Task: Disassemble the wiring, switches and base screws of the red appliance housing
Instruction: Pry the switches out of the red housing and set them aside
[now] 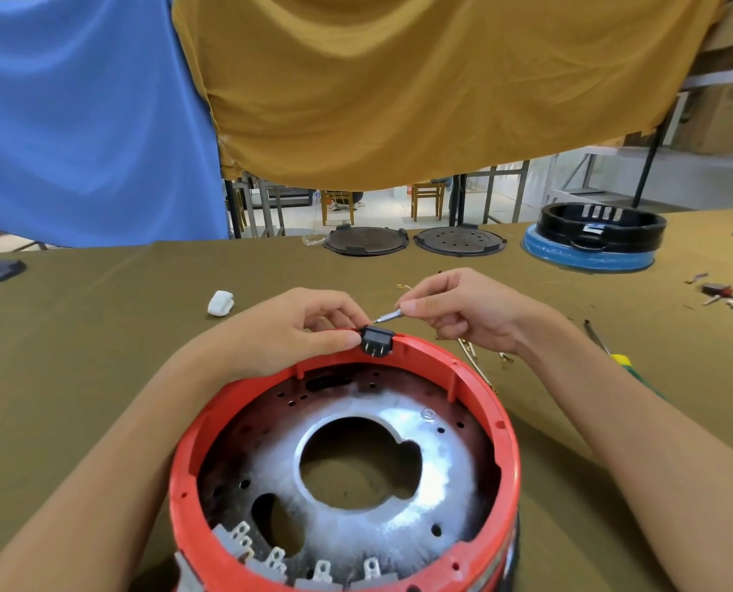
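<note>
— Olive cloth covers the bench; what sits on it?
— Housing at lower centre. Left hand pinches its switch; right hand grips a screwdriver.
— Around?
— Two black discs above, tools at right.

- Just 1 cam, on the person's head, wide view.
- Looks fwd & down, very near the red housing and both arms.
- Table's far edge sits mid-pic, hanging cloths up top.
</note>
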A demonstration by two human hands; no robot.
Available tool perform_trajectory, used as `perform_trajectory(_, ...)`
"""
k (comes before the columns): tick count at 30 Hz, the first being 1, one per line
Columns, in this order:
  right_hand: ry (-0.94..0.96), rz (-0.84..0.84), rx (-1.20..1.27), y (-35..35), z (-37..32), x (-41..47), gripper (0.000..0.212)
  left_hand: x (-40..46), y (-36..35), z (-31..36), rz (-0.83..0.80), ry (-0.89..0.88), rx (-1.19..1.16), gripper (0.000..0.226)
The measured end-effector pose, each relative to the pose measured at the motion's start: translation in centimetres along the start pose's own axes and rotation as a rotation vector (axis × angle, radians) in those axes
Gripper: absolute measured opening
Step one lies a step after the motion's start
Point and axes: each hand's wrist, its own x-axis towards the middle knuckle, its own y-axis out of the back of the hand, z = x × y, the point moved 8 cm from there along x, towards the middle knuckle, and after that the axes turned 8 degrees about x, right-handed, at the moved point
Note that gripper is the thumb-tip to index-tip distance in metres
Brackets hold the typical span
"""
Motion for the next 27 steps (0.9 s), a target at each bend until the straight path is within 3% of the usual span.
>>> perform_trajectory(6,-0.026,-0.028,0.076,-0.9,0.8,0.3,0.022,0.0,0.0,0.1,0.004,0.001,0.004,0.012)
perform_trajectory(20,-0.138,0.214,0.074,-1.5,2.1,0.6,0.033,0.0,0.1,0.1,0.023,0.007,0.024,0.012)
perform_trajectory(27,-0.212,0.252,0.001,-2.1,2.8,0.6,0.033,0.0,0.0,0.1,0.027,0.009,0.061,0.013)
